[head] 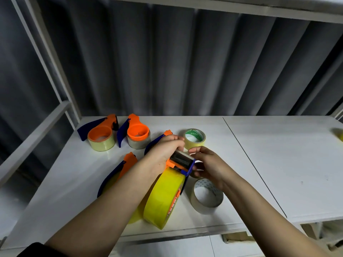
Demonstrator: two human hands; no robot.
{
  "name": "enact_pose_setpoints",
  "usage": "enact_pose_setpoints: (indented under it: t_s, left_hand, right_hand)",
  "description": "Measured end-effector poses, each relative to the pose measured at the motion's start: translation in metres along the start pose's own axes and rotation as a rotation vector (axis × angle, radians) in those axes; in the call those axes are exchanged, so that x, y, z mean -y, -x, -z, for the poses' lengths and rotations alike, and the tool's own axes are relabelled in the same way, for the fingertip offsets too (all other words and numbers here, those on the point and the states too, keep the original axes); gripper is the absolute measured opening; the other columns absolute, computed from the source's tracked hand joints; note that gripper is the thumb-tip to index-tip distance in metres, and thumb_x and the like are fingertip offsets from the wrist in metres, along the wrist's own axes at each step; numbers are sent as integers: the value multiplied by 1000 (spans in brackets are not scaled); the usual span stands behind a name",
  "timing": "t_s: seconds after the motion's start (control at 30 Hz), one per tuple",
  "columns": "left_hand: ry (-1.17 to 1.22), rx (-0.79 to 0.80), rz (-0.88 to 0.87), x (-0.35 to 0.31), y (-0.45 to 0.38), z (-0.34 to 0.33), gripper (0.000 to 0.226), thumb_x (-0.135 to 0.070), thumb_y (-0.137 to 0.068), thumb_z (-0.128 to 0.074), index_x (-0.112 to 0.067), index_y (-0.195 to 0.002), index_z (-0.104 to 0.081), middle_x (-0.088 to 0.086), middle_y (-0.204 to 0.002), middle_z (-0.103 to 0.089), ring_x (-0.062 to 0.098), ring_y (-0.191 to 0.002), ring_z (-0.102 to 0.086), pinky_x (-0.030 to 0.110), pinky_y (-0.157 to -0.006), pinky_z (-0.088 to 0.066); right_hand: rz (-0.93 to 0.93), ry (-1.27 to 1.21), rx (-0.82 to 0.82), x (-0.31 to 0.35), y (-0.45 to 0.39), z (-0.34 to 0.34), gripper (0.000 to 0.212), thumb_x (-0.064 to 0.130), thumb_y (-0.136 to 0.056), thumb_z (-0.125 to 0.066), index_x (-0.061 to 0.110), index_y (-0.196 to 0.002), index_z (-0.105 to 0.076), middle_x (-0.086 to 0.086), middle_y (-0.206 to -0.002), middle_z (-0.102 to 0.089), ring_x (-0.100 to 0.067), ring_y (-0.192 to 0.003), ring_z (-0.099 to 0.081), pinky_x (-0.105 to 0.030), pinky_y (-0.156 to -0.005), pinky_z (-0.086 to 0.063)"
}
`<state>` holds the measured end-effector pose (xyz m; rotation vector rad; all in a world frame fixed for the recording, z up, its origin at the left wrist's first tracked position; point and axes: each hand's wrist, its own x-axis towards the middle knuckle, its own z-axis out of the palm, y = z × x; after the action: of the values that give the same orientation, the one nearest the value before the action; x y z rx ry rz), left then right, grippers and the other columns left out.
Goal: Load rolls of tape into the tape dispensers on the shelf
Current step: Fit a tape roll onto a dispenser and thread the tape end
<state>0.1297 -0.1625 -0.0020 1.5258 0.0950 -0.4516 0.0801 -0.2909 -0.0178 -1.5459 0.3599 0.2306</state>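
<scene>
On the white shelf we grip an orange-and-blue dispenser with our left hand — a yellow tape roll sits in it, held on edge. Our right hand pinches its blade end. Two spare rolls lie near — one behind, one beside.

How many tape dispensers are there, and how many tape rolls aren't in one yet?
Tape dispensers: 5, two at the back, one under the left arm, one behind the left hand, one held in both hands.
Loose tape rolls: 2.
Total: 7
</scene>
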Motion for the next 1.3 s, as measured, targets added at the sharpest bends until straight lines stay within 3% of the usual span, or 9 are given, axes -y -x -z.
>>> enact_pose_setpoints:
  t_s: [0.13,0.3,0.43,0.57,0.73,1.0,1.1,1.2,1.3]
  left_hand:
    - [43,16,63,-2,-1,2,28,8,-75,-49,-17,-78,-61,7,-94,-62,23,-91,-57,40,-85,-52]
    - [75,16,109,-2,-6,4,33,10,-73,-46,-17,-85,-61,4,-96,-66,28,-101,-61,41,-88,-52]
    - [81,-8,147,-2,-7,5,32,10,-75,-45,-16,-86,-60,5,-96,-66,28,-105,-61,45,-95,-51]
    - [176,24,249,-2,-4,6,24,7,-78,-45,-12,-81,-58,5,-88,-65,27,-90,-61,43,-88,-52]
    - [179,51,294,-4,-4,10,21,6,-80,-42,-11,-73,-53,2,-79,-61,21,-70,-58,36,-63,-49]
    - [180,-5,264,0,-9,8,17,-1,-81,-38,-12,-71,-45,2,-70,-55,22,-64,-56,30,-53,-49]
    - [272,-57,226,10,-12,13,10,-14,-84,-47,-12,-76,-52,7,-71,-63,24,-67,-60,34,-64,-50]
    - [287,-134,135,20,-15,17,15,-22,-86,-49,-15,-73,-53,7,-65,-68,24,-67,-62,33,-67,-50]
    - [207,-231,52,29,-14,20,19,-34,-80,-50,-18,-85,-59,12,-96,-71,30,-86,-65,44,-84,-53]
  right_hand:
    - [96,-90,-28,-14,3,-4,25,0,-96,-42,15,-92,-60,-9,-78,-55,-18,-60,-47,-24,-53,-38]
    - [343,-149,-62,-34,11,-10,37,0,-95,-39,17,-99,-71,-2,-96,-72,-26,-87,-55,-33,-74,-41]
    - [439,-110,-65,-51,19,-12,44,21,-84,-36,19,-111,-71,0,-110,-71,-11,-99,-63,-18,-76,-48]
    - [442,-150,-64,-64,20,-14,47,25,-84,-35,22,-120,-65,2,-118,-69,-9,-108,-62,-19,-80,-46]
    - [490,-197,48,-67,24,-15,52,9,-78,-50,15,-130,-51,4,-117,-69,-9,-113,-61,-18,-84,-49]
    - [479,-34,48,-69,26,-20,85,43,-63,-79,40,-137,-37,24,-129,-57,-2,-127,-49,-24,-99,-47]
    - [490,51,61,-72,26,-21,107,55,-58,-85,42,-145,-25,21,-138,-49,-6,-132,-45,-28,-104,-45]
    - [502,76,51,-72,25,-23,108,55,-58,-85,44,-146,-22,24,-138,-49,-5,-133,-44,-31,-107,-43]
    - [500,30,13,-73,21,-23,101,45,-63,-83,41,-145,-25,23,-133,-54,-5,-130,-49,-38,-109,-43]
